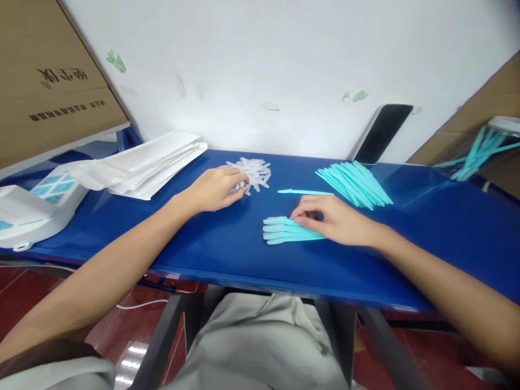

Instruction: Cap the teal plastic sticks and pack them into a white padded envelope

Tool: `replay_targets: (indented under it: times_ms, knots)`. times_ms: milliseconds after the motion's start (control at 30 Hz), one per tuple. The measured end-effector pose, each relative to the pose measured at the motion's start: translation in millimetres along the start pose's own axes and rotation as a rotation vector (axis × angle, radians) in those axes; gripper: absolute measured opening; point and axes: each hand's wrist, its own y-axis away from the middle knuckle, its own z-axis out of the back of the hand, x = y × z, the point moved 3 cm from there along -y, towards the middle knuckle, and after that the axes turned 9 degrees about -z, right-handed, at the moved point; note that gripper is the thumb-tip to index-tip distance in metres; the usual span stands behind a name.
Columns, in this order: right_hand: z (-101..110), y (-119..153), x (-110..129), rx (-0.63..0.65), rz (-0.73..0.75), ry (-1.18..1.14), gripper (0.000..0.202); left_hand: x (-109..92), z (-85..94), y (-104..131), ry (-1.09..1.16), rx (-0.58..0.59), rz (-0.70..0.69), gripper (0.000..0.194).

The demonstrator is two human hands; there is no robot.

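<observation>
My left hand [221, 188] reaches into the left edge of a pile of small translucent white pieces [257, 172]. Its thumb and fingers are closed there, and what is between them is too small to make out. On the blue table lies a close row of several turquoise sticks [294, 234] whose left ends look covered by translucent pieces. My right hand [329, 218] pinches the uppermost stick of that row, thumb against forefinger. Just above this hand, a single turquoise stick [303, 192] lies apart. A heap of turquoise sticks [353, 183] is behind and right of the hand.
White paper sleeves [150, 165] are stacked at the left, beside a white and blue device [52, 200]. A dark phone-like slab [382, 132] leans on the white wall. Cardboard [60, 81] stands at the back left. At the right, a clear bag holds turquoise sticks [479, 154].
</observation>
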Motion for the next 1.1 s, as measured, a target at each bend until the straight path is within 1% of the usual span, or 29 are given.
replay_targets:
  times_ms: [100,200,267,367,433,500,600,733,833,967,1100]
  knots:
    - [-1.0,-0.3,-0.9,-0.016,-0.005,0.005,0.023,-0.8,-3.8,-0.2,-0.053,0.001,-0.045,0.04]
    - [-1.0,-1.5,-4.4,-0.061,-0.001,0.025,0.023,-0.5,-9.1,0.1,-0.04,0.03,-0.059,0.042]
    - [1.0,-2.7,-9.8,-0.137,0.008,0.078,0.024,0.0,-11.8,0.5,-0.021,0.054,-0.068,0.042]
    - [5.8,-3.9,-22.1,-0.271,0.015,0.235,0.027,0.6,-13.1,0.7,-0.005,0.058,-0.074,0.04]
    - [8.4,-4.4,-31.2,-0.311,0.009,0.333,0.032,1.3,-13.0,0.6,0.011,0.047,-0.066,0.037]
    - [9.9,-5.0,-39.0,-0.309,-0.006,0.391,0.037,2.1,-12.9,0.6,0.033,0.048,-0.059,0.033]
    - [10.2,-6.0,-46.4,-0.301,-0.032,0.44,0.039,3.4,-13.1,0.6,0.052,0.062,-0.053,0.03]
    - [9.7,-7.6,-53.2,-0.316,-0.08,0.487,0.041,3.9,-12.9,1.2,0.037,0.073,-0.05,0.032]
    - [10.0,-8.8,-58.5,-0.297,-0.125,0.499,0.037,3.6,-12.8,1.7,0.027,0.079,-0.044,0.033]
    - [11.4,-9.3,-58.8,-0.298,-0.115,0.502,0.029,4.7,-10.8,1.5,0.044,0.076,-0.032,0.031]
    - [10.2,-9.5,-54.8,-0.286,-0.103,0.46,0.028,5.7,-6.7,1.0,0.085,0.081,-0.074,0.028]
